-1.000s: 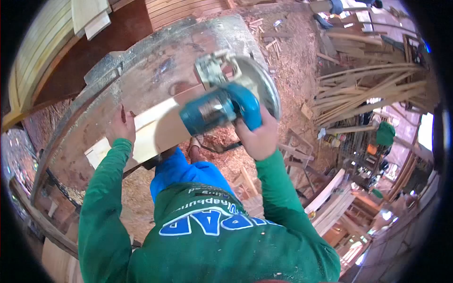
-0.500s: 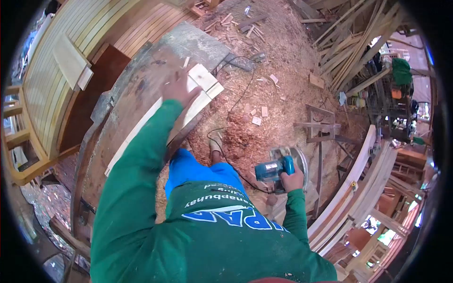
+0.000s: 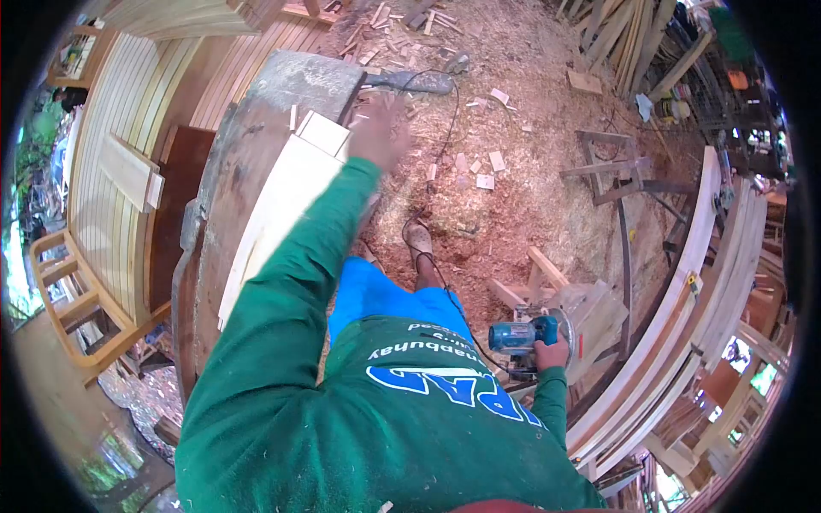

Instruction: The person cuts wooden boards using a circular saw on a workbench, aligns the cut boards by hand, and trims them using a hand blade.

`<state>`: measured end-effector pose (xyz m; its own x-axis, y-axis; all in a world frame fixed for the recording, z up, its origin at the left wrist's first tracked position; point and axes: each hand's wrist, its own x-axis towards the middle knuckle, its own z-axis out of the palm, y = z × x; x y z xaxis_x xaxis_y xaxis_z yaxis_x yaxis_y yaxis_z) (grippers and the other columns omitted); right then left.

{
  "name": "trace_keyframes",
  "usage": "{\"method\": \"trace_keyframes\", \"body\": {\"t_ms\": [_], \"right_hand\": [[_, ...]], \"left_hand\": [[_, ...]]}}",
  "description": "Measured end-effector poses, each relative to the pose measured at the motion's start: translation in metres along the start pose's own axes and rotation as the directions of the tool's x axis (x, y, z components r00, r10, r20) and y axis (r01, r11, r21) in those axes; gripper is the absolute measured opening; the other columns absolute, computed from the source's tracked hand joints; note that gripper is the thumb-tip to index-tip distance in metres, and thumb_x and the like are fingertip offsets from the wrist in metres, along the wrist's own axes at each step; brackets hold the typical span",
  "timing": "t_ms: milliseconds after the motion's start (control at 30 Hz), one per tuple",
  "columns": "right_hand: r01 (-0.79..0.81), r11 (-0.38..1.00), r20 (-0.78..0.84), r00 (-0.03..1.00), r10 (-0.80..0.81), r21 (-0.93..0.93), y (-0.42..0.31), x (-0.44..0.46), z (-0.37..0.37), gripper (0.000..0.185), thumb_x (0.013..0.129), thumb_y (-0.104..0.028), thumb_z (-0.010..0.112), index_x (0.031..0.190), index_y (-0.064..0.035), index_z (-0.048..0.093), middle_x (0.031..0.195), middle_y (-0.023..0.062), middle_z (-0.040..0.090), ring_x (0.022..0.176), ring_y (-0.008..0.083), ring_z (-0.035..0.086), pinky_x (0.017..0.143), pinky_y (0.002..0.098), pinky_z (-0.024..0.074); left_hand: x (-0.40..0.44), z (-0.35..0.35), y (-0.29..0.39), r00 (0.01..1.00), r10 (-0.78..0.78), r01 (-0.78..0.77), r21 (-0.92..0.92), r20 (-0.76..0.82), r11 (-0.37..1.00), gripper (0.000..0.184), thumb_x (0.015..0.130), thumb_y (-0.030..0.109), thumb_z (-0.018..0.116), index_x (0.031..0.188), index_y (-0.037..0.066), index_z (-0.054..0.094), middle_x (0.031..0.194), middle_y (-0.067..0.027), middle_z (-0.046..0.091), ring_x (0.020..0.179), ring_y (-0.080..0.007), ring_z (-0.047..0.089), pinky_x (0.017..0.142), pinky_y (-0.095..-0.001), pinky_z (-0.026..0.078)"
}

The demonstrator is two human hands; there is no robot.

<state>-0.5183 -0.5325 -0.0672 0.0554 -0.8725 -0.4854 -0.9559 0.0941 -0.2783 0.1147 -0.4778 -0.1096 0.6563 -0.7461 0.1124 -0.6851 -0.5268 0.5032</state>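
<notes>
Low on the right, my right hand (image 3: 552, 352) is wrapped round the handle of a blue circular saw (image 3: 513, 337), held beside a small wooden stand. My left hand (image 3: 382, 132) is blurred by motion, just past the right edge of the workbench (image 3: 248, 137), near the end of the pale boards (image 3: 282, 184). Its fingers are smeared, so their pose is unclear. The boards lie lengthwise on the bench, with a short cut piece (image 3: 323, 132) at their far end. My left sleeve hides part of them.
Offcuts (image 3: 486, 181) and shavings cover the floor. A black cord runs past my feet. A small wooden frame (image 3: 609, 167) stands right of centre, long planks (image 3: 676, 342) lie at the right, and slatted wooden furniture (image 3: 120, 188) is at the left.
The saw has gone from over the boards down to my right side, still in my right hand. My left hand has moved forward along the boards and off to their right. The view has shifted.
</notes>
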Motion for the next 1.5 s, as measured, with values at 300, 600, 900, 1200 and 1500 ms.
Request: {"method": "trace_keyframes", "body": {"t_ms": [300,600,900,1200,1500], "right_hand": [[-0.179,0.981,0.018,0.984,0.178,0.071,0.035,-0.016,-0.001,0.037,0.068,-0.019,0.075,0.100,-0.0006,0.070,0.091,0.0210,0.071,0.084,0.0366,0.069,0.083,0.0476,0.0541],[-0.016,0.997,0.041,0.999,0.019,-0.077,-0.004,-0.011,-0.021,0.037,0.068,-0.021,0.075,0.098,0.0013,0.071,0.087,0.0233,0.072,0.081,0.0379,0.072,0.079,0.0473,0.0564],[0.168,0.970,0.055,0.986,-0.160,-0.176,-0.006,0.028,0.000,0.058,0.067,-0.029,0.078,0.117,-0.0002,0.070,0.099,0.0270,0.073,0.095,0.0431,0.072,0.089,0.0484,0.0576],[0.335,0.940,0.175,0.924,-0.340,0.062,-0.046,0.047,-0.023,0.049,0.065,-0.024,0.077,0.110,-0.0060,0.075,0.101,0.0219,0.076,0.095,0.0401,0.073,0.090,0.0493,0.0572],[0.448,0.882,0.218,0.884,-0.413,-0.148,-0.058,0.092,-0.021,0.047,0.063,-0.022,0.079,0.108,-0.0059,0.076,0.097,0.0207,0.076,0.091,0.0402,0.073,0.089,0.0487,0.0574]], "left_hand": [[0.069,-0.006,-0.255,0.757,-0.645,0.579,0.354,0.101,0.734,0.066,0.094,0.055,0.060,0.140,0.007,0.064,0.143,-0.0202,0.062,0.129,-0.0370,0.062,0.108,-0.0428,0.050],[0.047,-0.038,-0.110,0.928,-0.339,0.248,-0.429,-0.151,0.869,0.076,0.081,0.040,0.087,0.142,0.005,0.059,0.129,-0.0217,0.068,0.120,-0.0341,0.066,0.102,-0.0438,0.053],[-0.112,-0.024,-0.053,0.858,-0.499,0.276,0.708,0.123,0.650,0.101,0.087,0.021,0.075,0.168,0.030,0.016,0.172,-0.0234,0.011,0.151,-0.0591,0.024,0.106,-0.0813,0.033],[-0.121,-0.166,-0.080,0.929,-0.322,0.306,0.111,0.181,0.945,0.093,0.072,0.023,0.080,0.156,0.022,0.042,0.146,-0.0229,0.055,0.131,-0.0416,0.058,0.108,-0.0537,0.048],[-0.251,-0.269,-0.202,0.690,-0.724,0.673,0.371,-0.004,0.640,0.080,0.070,0.043,0.086,0.138,0.011,0.058,0.125,-0.0193,0.070,0.112,-0.0382,0.069,0.099,-0.0500,0.055]]}}
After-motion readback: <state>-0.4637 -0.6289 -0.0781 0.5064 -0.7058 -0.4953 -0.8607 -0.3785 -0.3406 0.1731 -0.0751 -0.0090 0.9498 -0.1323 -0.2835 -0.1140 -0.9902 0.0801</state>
